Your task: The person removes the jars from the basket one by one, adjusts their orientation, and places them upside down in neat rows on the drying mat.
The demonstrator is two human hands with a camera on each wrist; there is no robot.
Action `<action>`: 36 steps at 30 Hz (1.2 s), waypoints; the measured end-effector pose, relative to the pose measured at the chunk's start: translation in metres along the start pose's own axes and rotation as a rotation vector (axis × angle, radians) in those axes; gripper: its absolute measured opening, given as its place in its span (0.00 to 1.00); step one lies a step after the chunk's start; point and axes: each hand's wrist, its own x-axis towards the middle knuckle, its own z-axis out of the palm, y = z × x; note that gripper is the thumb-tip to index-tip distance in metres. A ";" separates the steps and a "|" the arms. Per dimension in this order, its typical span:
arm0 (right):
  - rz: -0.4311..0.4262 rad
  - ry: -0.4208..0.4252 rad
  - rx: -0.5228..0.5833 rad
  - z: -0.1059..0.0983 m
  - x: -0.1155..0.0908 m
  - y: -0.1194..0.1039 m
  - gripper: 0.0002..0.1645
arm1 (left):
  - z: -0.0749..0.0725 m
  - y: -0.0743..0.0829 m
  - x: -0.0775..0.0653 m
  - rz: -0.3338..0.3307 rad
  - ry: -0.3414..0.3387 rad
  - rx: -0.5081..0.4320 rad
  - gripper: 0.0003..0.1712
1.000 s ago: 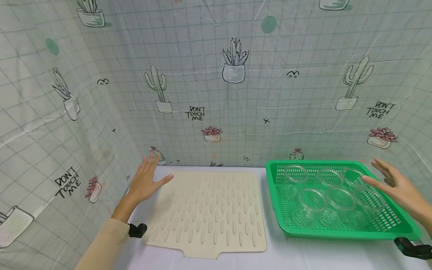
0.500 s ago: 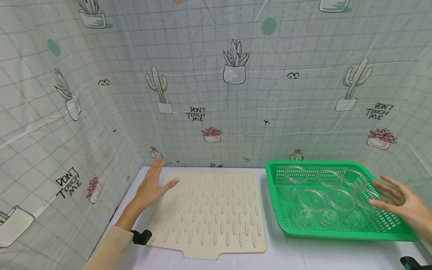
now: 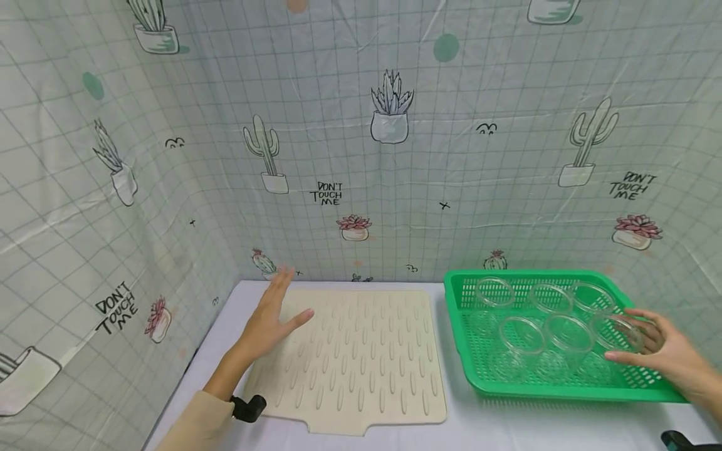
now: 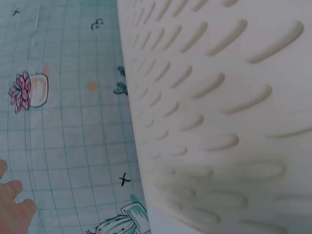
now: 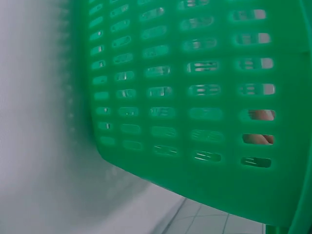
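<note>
Head view: right hand [image 3: 667,352] around cup [image 3: 613,341] — cloth [image 3: 389,178] reads "DON'T TOUCH ME".

- Bright green on the basket [image 3: 564,393], with rows of slots.
- Cream on the mat [image 3: 361,354], with rows of elongated marks.
- Clear, colourless in the cups [image 3: 568,332].
- White on the surface [image 3: 468,423].
- Green grid on the pale cloth [image 3: 451,163], plus cacti, pink succulents, black lettering.
- Beige on the sleeve [image 3: 197,423].
</note>
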 end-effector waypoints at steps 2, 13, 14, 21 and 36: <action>0.031 -0.052 -0.021 -0.002 0.003 -0.001 0.56 | 0.004 0.002 -0.001 0.008 0.001 -0.003 0.54; 0.008 -0.178 -0.034 -0.001 0.014 -0.002 0.46 | 0.017 0.016 0.001 0.049 -0.004 -0.036 0.53; 0.012 -0.178 -0.033 0.000 0.014 -0.002 0.45 | 0.017 0.017 0.002 0.052 -0.006 -0.038 0.53; 0.053 -0.155 -0.084 0.001 0.015 -0.006 0.49 | 0.019 0.023 0.006 0.063 -0.016 -0.049 0.53; -0.056 -0.028 -0.056 -0.015 0.012 -0.020 0.43 | 0.021 0.039 0.017 0.104 -0.032 -0.056 0.54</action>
